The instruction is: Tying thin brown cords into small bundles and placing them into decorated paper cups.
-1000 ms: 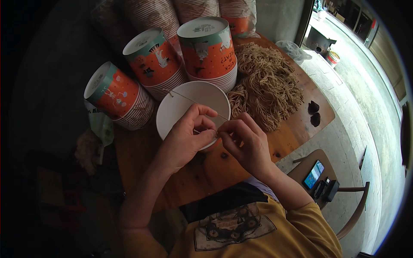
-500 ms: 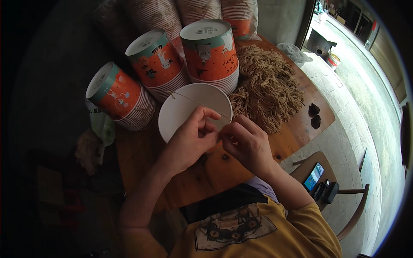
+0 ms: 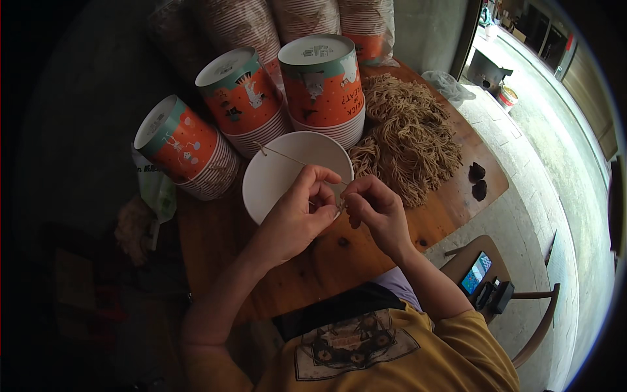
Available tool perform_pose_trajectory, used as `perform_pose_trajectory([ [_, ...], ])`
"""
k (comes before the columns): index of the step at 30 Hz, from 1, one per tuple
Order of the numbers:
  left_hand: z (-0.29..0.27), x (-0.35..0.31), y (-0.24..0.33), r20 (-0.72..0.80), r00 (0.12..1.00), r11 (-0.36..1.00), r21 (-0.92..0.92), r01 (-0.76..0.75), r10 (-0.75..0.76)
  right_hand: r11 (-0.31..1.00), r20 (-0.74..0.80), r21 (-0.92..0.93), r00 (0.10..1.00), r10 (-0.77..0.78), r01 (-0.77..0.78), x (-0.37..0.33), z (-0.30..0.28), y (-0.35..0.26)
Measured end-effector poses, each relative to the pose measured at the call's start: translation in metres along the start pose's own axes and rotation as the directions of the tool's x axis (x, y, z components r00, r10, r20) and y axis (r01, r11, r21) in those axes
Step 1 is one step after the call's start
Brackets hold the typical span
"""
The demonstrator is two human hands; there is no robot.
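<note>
A white-lined paper bucket (image 3: 264, 183) stands mouth up on the table in front of me. A thin tan cord (image 3: 286, 156) comes out through its left rim, ends there in a knot, and crosses the mouth to the right rim. My left hand (image 3: 297, 212) is curled over the near part of the bucket, its fingers and thumb closed on the cord by the right rim. At that same rim my right hand (image 3: 379, 215) pinches the cord between thumb and fingertips. The cord's end is mostly hidden by my fingers.
Upside-down stacks of orange and teal paper buckets (image 3: 323, 98) stand behind. Right of them lies a heap of tan cords (image 3: 415, 144). Two small dark pieces (image 3: 478, 181) sit near the right edge of the wooden table (image 3: 281, 287). A chair holds a phone (image 3: 476, 272).
My right hand's fingers have opened out a little and shifted slightly at the right rim. The left hand stays nearly in place. The whole view has moved slightly.
</note>
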State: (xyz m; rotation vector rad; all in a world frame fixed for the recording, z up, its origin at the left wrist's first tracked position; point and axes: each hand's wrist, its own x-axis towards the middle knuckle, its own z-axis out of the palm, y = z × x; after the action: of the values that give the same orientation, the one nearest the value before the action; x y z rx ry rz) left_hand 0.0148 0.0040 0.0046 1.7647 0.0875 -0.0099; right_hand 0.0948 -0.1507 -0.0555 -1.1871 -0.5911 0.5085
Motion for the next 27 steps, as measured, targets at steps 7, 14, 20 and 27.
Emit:
perform_pose_trajectory([
  [7, 0.003, 0.000, 0.004, -0.057, 0.997, 0.997, 0.051, -0.055, 0.057, 0.980, 0.007, -0.160, 0.993, -0.119, 0.118, -0.002, -0.006, 0.008],
  [14, 0.005, -0.002, 0.003, -0.093, 0.990, 0.984, 0.149, -0.095, 0.109, 0.882, 0.062, -0.349, 0.947, -0.316, 0.317, -0.005, -0.011, 0.011],
  [20, 0.008, -0.003, 0.005, -0.109, 0.988, 0.991, 0.097, -0.096, 0.106, 0.908, 0.079, -0.351, 0.974, -0.213, 0.227, -0.009, -0.010, 0.005],
  [27, 0.008, -0.003, 0.000, -0.116, 0.982, 0.985, 0.103, -0.135, 0.147, 0.759, 0.165, -0.503, 0.908, -0.384, 0.413, -0.008, -0.002, -0.003],
])
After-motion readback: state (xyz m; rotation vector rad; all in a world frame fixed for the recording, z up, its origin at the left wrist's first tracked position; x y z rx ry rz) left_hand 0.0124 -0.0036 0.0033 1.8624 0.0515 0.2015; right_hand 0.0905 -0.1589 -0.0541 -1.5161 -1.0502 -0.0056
